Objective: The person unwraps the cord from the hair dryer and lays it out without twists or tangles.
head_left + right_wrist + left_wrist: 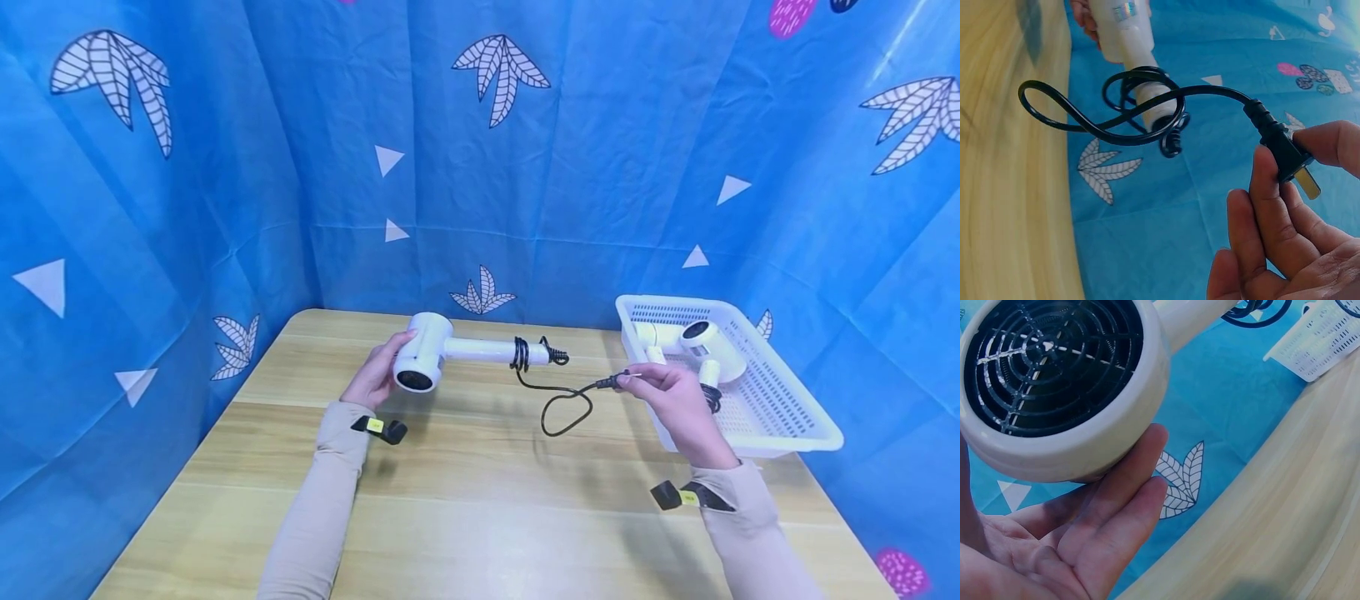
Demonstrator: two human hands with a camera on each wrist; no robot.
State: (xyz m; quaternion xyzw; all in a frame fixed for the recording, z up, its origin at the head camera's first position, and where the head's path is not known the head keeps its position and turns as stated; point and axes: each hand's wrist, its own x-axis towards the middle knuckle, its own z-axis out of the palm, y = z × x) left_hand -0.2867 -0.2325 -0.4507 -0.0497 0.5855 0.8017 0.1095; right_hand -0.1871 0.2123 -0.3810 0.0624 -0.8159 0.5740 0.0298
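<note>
A white hair dryer is held above the wooden table by my left hand, which grips its head from the left. Its round dark grille faces the left wrist camera, with thumb and fingers round the white casing. The handle points right, and black cord is wound round its end. A loose length of the cord loops from there to my right hand. Thumb and fingers of that hand pinch the black plug, whose flat metal prongs stick out past the fingertips.
At the right of the table stands a white perforated basket. More white hair dryers lie in it, one with dark cord round its handle. A blue patterned curtain hangs behind and along both sides.
</note>
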